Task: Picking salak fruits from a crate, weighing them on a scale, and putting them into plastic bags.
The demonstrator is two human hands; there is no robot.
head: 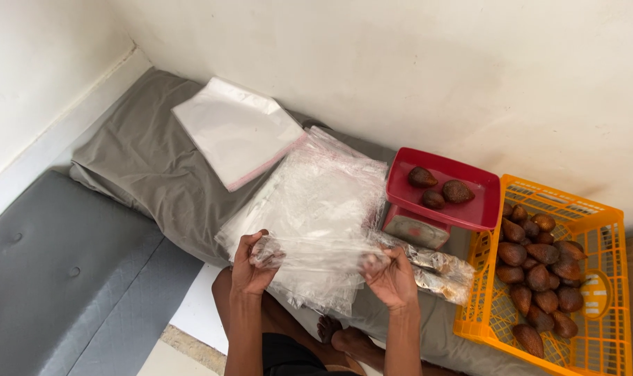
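Note:
My left hand [250,268] and my right hand [392,277] each grip one end of a clear plastic bag [316,257], stretched between them above my lap. Just behind it lies a loose pile of clear plastic bags [316,195] on a grey cloth [142,160]. To the right stands a small scale with a red tray [470,209] holding three brown scaly fruits [438,189]. An orange crate [609,230] at far right holds several more of the same fruits [539,271].
A neat stack of white-backed bags [236,129] lies on the cloth at the back. Filled clear packets [438,275] lie by the crate. A grey padded mat [66,278] is at left. My bare legs and feet [341,338] are below. White walls close the back and left.

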